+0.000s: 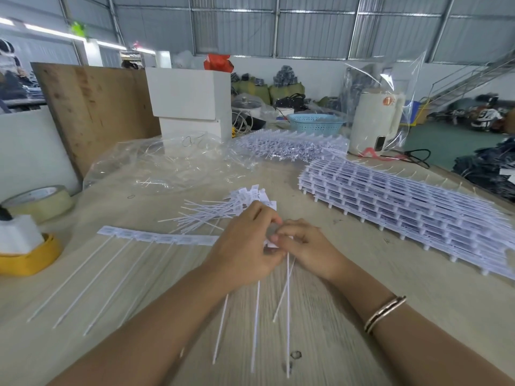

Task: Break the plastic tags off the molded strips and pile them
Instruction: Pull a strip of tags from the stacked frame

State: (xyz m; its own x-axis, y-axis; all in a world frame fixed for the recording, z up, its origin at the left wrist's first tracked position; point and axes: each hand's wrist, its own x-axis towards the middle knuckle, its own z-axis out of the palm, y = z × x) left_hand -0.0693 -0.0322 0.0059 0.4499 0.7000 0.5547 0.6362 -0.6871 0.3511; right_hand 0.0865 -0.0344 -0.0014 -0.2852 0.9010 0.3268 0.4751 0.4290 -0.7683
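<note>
At the centre of the frame the left hand [245, 240] and the right hand [303, 243] meet, both pinching the white head of a tag strip [156, 238] that runs off to the left, its tails trailing toward the bottom edge. Just above the hands lies the pile of loose tags [223, 210]. A big stack of strips [404, 201] fills the right side of the table [362, 302].

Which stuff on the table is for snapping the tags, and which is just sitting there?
For the job:
- left hand and right hand, pinching the tag strip
- pile of loose tags
- stack of molded strips

Just lying about:
- tape roll
- white kettle
- blue basket
- clear plastic bag
</note>
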